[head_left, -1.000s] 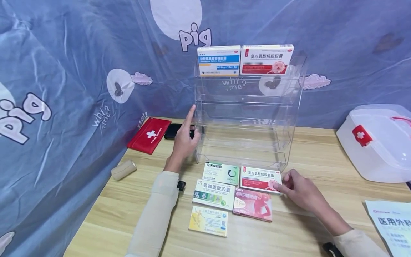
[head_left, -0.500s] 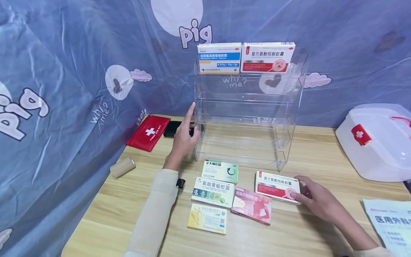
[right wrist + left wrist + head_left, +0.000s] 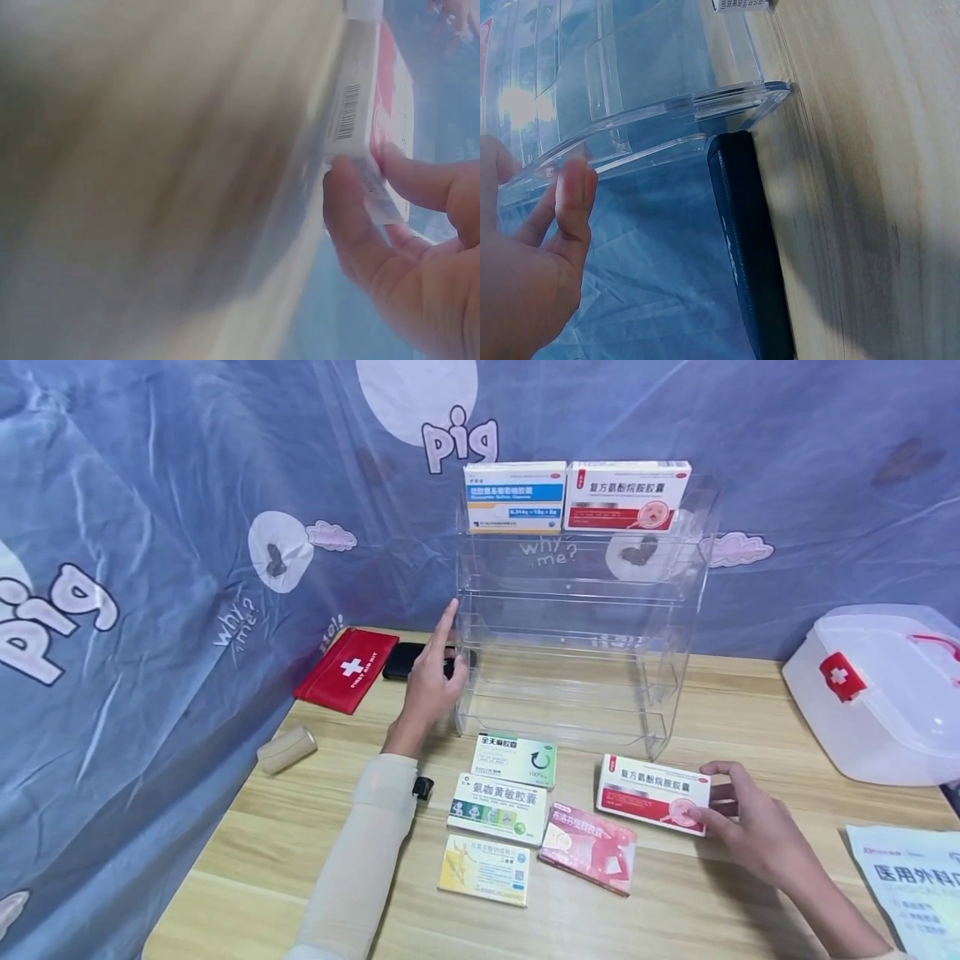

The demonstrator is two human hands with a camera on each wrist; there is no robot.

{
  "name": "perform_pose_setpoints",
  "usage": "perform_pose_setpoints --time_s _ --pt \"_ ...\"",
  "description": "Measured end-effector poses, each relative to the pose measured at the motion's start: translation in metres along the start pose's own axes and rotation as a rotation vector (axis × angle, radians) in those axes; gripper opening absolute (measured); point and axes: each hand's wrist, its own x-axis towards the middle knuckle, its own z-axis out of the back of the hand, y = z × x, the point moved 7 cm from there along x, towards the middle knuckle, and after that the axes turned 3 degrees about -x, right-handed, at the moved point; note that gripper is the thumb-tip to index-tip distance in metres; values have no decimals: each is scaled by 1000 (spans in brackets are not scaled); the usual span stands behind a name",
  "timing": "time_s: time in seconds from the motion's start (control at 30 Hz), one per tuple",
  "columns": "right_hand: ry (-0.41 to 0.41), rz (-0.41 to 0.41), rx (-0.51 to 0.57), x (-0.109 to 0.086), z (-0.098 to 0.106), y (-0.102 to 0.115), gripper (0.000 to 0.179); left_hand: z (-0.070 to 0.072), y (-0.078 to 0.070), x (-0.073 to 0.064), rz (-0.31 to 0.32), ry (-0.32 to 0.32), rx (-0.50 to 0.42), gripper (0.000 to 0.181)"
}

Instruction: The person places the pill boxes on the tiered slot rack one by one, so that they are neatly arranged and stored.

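Note:
My right hand (image 3: 757, 827) pinches the right end of a red and white medicine box (image 3: 652, 795), thumb on its front face and fingers behind. In the right wrist view, the barcode side of this medicine box (image 3: 352, 105) faces the camera. My left hand (image 3: 432, 681) touches the left side of a clear acrylic display rack (image 3: 566, 710), index finger pointing up along its edge. The left wrist view has the fingertips (image 3: 574, 176) right at the side panel. Below the rack lie a green box (image 3: 515, 760), a white and green box (image 3: 497, 808), a yellow box (image 3: 484, 870) and a pink box (image 3: 588, 847).
On the rack's top tier stand a blue and white box (image 3: 516, 497) and another red and white box (image 3: 628, 496). A red first aid pouch (image 3: 347, 670), a black case (image 3: 405, 660) and a bandage roll (image 3: 287, 750) lie left. A white first aid box (image 3: 870, 693) and a pale packet (image 3: 911, 885) are right.
My right hand has drawn the red and white box rightward, away from the green box. The pink box has turned slightly and shifted down. My left hand has stayed at the rack.

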Motion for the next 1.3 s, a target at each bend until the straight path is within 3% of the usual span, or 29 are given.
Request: perform_pose_setpoints --time_s 0.2,0.37,0.63,0.87,1.03,1.3 --pt "-85 64 7 16 23 22 56 1 1 0 -3 3 -3 90" --pt "-175 142 42 42 54 62 59 5 4 -1 4 -11 -6 90" --pt "-318 179 68 101 101 133 64 4 8 -4 5 -6 -6 92" --pt "-445 200 83 160 132 179 59 5 4 -1 -31 -13 1 91" --pt "-523 251 58 188 139 199 54 4 3 0 -28 -1 -2 91" --pt "-512 278 -1 204 121 205 49 1 1 0 -27 1 7 91"
